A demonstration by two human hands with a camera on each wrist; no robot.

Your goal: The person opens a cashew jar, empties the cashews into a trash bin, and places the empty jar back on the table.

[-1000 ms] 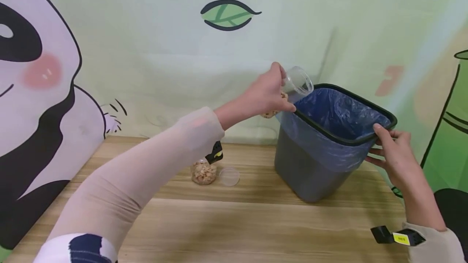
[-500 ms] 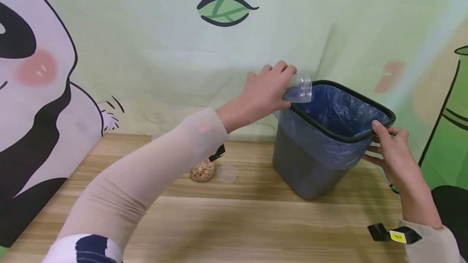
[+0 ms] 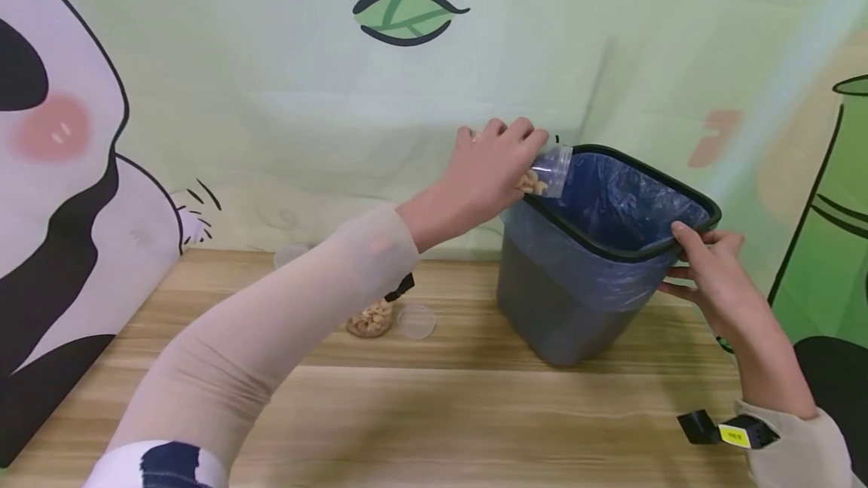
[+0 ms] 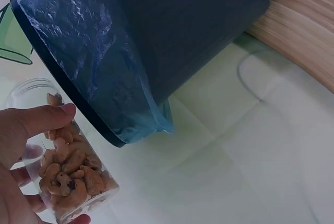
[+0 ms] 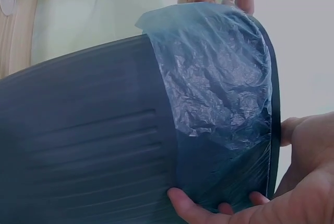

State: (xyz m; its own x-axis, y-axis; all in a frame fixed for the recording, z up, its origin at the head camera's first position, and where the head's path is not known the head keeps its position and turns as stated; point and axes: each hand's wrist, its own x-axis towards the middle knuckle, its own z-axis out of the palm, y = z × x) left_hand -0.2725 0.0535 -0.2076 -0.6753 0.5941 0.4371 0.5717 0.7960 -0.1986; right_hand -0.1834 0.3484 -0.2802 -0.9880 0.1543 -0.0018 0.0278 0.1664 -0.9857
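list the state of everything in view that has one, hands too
Bin, open-topped, lined
Blue liner, folded over the bin's rim
Held jar, tilted, nuts inside
Other jar, nuts inside, top hidden
Clear lid, off, lying flat
Rear clear object, partly hidden, state unclear
Left hand, gripping held jar
Right hand, gripping bin's rim

Beige sleeves (image 3: 271, 330); navy-white upper sleeve (image 3: 169, 465); black yellow-labelled clip (image 3: 738, 434).
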